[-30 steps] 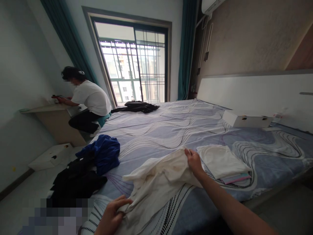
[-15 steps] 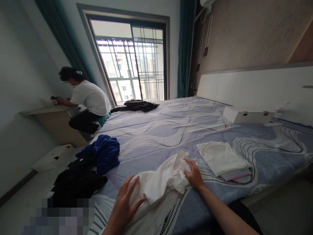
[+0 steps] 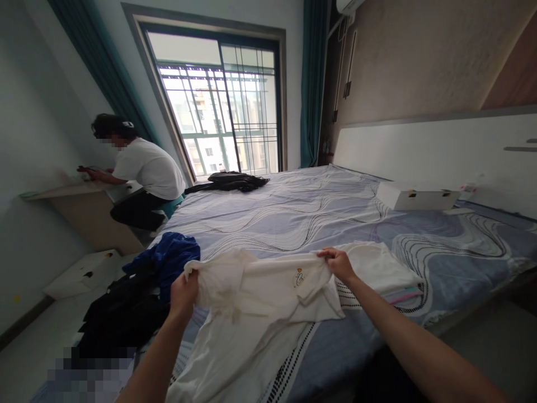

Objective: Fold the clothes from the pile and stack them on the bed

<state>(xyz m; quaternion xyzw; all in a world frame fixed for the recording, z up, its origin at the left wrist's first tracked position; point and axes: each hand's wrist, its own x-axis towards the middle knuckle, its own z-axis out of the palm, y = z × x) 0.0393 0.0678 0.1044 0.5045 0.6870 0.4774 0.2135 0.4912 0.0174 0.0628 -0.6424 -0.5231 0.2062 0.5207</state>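
Both hands (image 3: 183,294) (image 3: 342,266) pinch a white shirt (image 3: 264,288) between folded clothes (image 3: 375,267) and a blue garment (image 3: 174,254).

Left hand (image 3: 183,292), right hand (image 3: 340,265) apart; both pinched closed

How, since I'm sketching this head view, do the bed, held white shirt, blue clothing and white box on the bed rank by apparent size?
1. Bed
2. White shirt
3. Blue clothing and white box: too close to rank
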